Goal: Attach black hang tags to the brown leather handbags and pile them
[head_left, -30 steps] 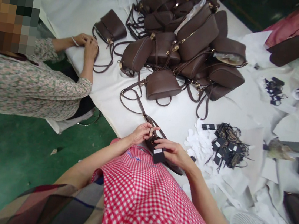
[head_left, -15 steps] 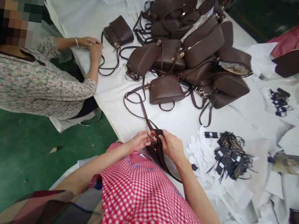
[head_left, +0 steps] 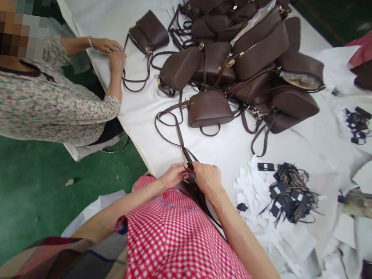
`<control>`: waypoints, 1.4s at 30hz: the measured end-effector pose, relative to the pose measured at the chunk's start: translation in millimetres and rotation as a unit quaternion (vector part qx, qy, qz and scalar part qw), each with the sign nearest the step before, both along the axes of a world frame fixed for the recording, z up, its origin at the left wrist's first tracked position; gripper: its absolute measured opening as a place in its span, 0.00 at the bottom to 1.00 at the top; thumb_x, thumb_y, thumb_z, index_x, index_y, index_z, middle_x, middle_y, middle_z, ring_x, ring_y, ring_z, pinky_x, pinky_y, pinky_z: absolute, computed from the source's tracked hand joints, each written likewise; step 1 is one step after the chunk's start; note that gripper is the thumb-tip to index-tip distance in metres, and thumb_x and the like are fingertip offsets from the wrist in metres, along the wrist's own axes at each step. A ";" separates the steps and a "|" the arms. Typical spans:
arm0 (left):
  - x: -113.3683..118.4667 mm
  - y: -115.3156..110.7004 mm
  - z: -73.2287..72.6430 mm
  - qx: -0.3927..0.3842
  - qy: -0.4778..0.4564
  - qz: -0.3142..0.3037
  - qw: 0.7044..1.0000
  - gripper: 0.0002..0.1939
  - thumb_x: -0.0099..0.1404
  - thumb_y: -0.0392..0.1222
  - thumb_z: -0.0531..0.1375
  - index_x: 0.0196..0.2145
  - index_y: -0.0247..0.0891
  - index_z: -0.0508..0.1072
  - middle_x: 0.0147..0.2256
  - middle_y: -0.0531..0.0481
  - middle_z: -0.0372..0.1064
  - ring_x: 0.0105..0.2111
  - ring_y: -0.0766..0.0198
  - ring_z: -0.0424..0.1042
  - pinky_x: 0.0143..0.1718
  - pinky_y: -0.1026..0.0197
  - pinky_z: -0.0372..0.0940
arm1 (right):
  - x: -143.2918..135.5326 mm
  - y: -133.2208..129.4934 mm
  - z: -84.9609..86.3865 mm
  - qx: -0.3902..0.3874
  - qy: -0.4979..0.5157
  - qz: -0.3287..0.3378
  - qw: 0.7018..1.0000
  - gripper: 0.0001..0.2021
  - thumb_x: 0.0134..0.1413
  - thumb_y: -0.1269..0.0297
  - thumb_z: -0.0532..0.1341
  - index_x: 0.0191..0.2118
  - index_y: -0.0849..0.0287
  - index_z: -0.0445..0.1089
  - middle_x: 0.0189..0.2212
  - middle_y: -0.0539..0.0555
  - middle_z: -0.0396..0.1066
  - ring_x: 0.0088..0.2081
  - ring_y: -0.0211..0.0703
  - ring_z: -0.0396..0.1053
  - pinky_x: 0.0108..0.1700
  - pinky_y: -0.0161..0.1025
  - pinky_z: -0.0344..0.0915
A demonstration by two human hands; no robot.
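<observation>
At the table's near edge, my left hand (head_left: 175, 174) pinches a small dark piece at the strap of a dark brown handbag (head_left: 198, 196). My right hand (head_left: 207, 178) closes on the same strap from the other side, its fingertips close to the left ones. The bag lies against my checked apron, mostly covered by my hands and right forearm. A thin brown strap (head_left: 180, 134) runs from near my hands up to a brown handbag (head_left: 209, 109) on the table. Exactly what is between my fingertips is too small to make out.
A large heap of brown handbags (head_left: 262, 53) covers the far table. Black hang tags (head_left: 291, 192) and white paper pieces (head_left: 249, 184) lie to my right. On the left a co-worker's hands (head_left: 115, 52) rest near another brown handbag (head_left: 149, 30).
My right hand has turned over, so its back now faces up more and covers more of the strap. My left hand stays almost in place. The view has shifted slightly.
</observation>
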State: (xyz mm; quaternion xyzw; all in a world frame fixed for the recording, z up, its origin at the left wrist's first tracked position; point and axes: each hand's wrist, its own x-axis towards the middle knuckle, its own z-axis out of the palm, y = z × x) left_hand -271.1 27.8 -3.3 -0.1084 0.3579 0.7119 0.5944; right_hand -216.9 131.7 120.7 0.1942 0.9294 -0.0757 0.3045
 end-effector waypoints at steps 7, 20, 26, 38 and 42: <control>-3.8 3.3 7.3 -0.044 0.103 -0.039 0.993 0.16 0.42 0.46 0.73 0.22 0.31 0.75 0.21 0.52 0.68 0.22 0.72 0.60 0.24 0.67 0.54 | -6.6 -5.1 3.2 0.008 -0.027 0.002 1.000 0.14 0.63 0.74 0.49 0.42 0.65 0.72 0.38 0.68 0.77 0.42 0.52 0.76 0.41 0.43 0.65; -4.0 -0.6 3.1 -0.084 0.221 -0.082 0.968 0.14 0.47 0.49 0.68 0.18 0.33 0.75 0.19 0.52 0.67 0.22 0.69 0.60 0.26 0.66 0.56 | -5.4 -9.8 -5.7 -0.014 -0.056 -0.010 0.998 0.15 0.62 0.75 0.50 0.45 0.63 0.74 0.41 0.66 0.77 0.43 0.52 0.75 0.42 0.44 0.67; -12.7 -1.3 5.6 -0.073 0.285 -0.162 0.942 0.10 0.50 0.45 0.65 0.21 0.34 0.77 0.20 0.52 0.69 0.23 0.68 0.61 0.26 0.66 0.57 | -6.2 -8.1 -11.7 -0.030 -0.067 -0.001 0.997 0.15 0.61 0.77 0.52 0.44 0.63 0.75 0.42 0.66 0.77 0.43 0.53 0.75 0.42 0.45 0.68; -12.2 11.5 22.0 -0.119 0.284 -0.164 0.937 0.06 0.51 0.38 0.59 0.20 0.35 0.74 0.20 0.51 0.68 0.24 0.66 0.65 0.26 0.66 0.58 | 9.0 -10.5 -19.5 -0.063 -0.054 -0.014 0.996 0.14 0.62 0.71 0.52 0.43 0.64 0.75 0.41 0.68 0.77 0.45 0.52 0.75 0.44 0.43 0.68; -9.7 12.5 35.2 -0.067 0.318 -0.192 0.926 0.06 0.54 0.40 0.62 0.27 0.35 0.77 0.25 0.50 0.71 0.31 0.62 0.68 0.33 0.64 0.62 | 19.6 -22.8 -29.5 -0.085 -0.057 -0.014 0.995 0.13 0.61 0.71 0.53 0.45 0.64 0.74 0.43 0.66 0.76 0.45 0.51 0.75 0.43 0.42 0.69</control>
